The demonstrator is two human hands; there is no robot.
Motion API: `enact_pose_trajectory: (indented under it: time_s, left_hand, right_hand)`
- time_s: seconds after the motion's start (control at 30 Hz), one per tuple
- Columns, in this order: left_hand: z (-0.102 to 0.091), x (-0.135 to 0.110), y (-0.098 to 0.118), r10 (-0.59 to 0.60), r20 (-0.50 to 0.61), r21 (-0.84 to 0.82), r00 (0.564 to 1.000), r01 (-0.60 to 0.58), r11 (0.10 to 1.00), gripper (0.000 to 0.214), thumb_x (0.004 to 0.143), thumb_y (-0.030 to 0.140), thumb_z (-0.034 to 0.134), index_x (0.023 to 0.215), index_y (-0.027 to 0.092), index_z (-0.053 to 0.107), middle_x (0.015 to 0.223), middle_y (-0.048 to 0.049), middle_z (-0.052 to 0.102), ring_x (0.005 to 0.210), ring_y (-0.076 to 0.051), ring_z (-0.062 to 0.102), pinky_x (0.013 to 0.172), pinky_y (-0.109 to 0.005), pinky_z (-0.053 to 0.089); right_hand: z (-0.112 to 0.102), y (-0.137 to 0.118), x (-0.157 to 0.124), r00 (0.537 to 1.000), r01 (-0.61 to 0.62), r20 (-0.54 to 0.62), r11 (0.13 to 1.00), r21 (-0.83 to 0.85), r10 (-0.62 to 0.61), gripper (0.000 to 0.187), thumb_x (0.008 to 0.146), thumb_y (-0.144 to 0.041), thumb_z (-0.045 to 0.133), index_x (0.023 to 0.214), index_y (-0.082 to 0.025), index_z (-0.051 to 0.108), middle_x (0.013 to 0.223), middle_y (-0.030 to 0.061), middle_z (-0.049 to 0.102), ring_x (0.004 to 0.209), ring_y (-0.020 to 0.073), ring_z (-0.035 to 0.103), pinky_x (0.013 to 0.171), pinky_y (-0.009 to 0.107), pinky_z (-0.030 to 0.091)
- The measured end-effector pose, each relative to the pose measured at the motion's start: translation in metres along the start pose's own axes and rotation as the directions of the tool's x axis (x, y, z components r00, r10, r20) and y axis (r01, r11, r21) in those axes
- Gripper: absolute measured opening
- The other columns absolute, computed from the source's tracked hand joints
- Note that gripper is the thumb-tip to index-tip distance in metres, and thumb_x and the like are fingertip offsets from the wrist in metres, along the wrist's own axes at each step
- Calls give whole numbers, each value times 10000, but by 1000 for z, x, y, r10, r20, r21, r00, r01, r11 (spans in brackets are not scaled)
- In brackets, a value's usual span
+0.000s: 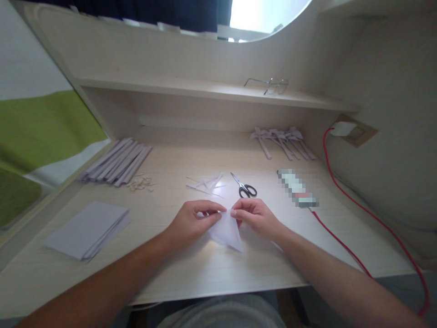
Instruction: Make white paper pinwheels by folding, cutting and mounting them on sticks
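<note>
Between my two hands is a sheet of white paper (226,231), folded to a triangular shape with its point toward me on the right. My left hand (196,218) pinches its upper left edge between thumb and fingers. Close beside it, my right hand (254,216) pinches the upper right edge. Just beyond my hands lie scissors (245,186) with black handles, blades pointing away and closed. Left of them are several thin white paper offcuts (206,184).
A stack of paper sheets (88,230) lies at left, below rolled paper tubes (118,161) and small pale rubber bands (141,182). Paper sticks with bow-like tops (282,139) lie back right. A phone (297,187) has a red cable (341,243). Glasses (269,85) rest on the shelf (191,89).
</note>
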State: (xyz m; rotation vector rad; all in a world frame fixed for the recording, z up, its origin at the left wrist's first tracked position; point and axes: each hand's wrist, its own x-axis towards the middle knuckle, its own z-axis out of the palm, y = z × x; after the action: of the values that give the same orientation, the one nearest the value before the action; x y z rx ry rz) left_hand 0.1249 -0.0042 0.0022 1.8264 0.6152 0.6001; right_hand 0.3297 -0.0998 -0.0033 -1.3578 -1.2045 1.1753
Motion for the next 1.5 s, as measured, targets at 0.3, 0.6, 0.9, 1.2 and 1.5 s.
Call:
enact_pose_trajectory:
  time_s: [0.3,0.6,0.9,1.2,1.5]
  left_hand:
    - [3,-1,-1,-27,9,-17,1000,27,999,181,849,231,713,984,211,831,995,-73,812,917,-214,731,787,-285,573]
    - [7,-3,-3,-21,14,-94,1000,22,995,155,873,244,704,986,200,800,948,-51,786,871,-180,699,754,-259,524]
    - [16,-2,-6,-69,1,-127,998,68,989,140,856,297,706,826,162,729,743,-7,685,690,-138,587,637,-246,428]
    - [15,-3,-3,-27,-31,-6,999,27,1000,181,864,305,686,766,160,732,738,-18,693,708,-149,578,665,-260,420]
    - [4,5,-11,-94,-279,-196,956,39,980,226,837,371,725,809,146,737,788,-37,696,725,-161,594,668,-264,443]
  right_hand:
    - [-1,1,1,1000,-5,-10,1000,27,6,204,812,-353,720,730,-166,713,642,-6,649,598,127,585,606,255,471]
    - [0,-1,-1,998,65,-14,992,-108,-67,226,877,-364,673,768,-168,689,678,-10,611,631,126,530,603,252,412]
    - [-1,-3,-5,991,137,38,951,-278,-132,216,919,-348,633,816,-171,702,722,6,630,681,146,540,625,263,404]
    - [2,1,-5,992,128,20,970,-209,-127,266,926,-406,661,846,-160,725,729,11,639,657,131,537,585,248,395]
    - [-1,-1,-3,993,99,-52,990,-104,-105,331,913,-462,708,773,-164,678,694,15,681,627,136,632,632,255,489]
